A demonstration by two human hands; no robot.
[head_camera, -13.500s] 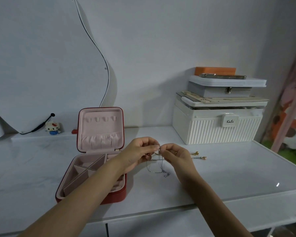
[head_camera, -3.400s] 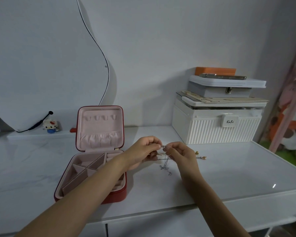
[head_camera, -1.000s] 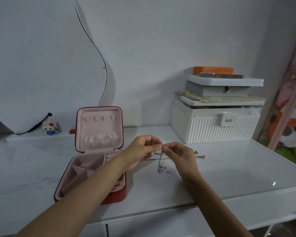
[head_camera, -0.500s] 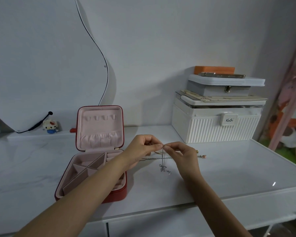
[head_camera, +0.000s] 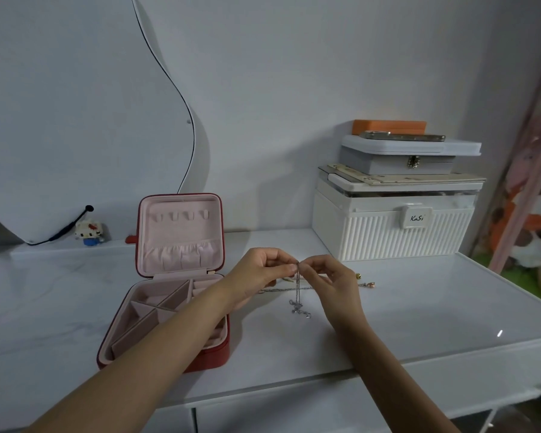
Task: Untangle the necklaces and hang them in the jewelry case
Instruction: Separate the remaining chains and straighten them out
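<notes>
Necklaces: a thin silver chain [head_camera: 297, 292] hangs down from two hands held close together over the smooth white table [head_camera: 419, 310]. The left hand [head_camera: 263, 276] and the right hand [head_camera: 331, 282] both pinch its top with their fingertips. Its bunched bottom end touches the table. More thin chains [head_camera: 364, 284] with small round gold beads lie flat behind the hands. Beside them, a square red jewelry case [head_camera: 169, 285] stands open, soft and pink inside.
</notes>
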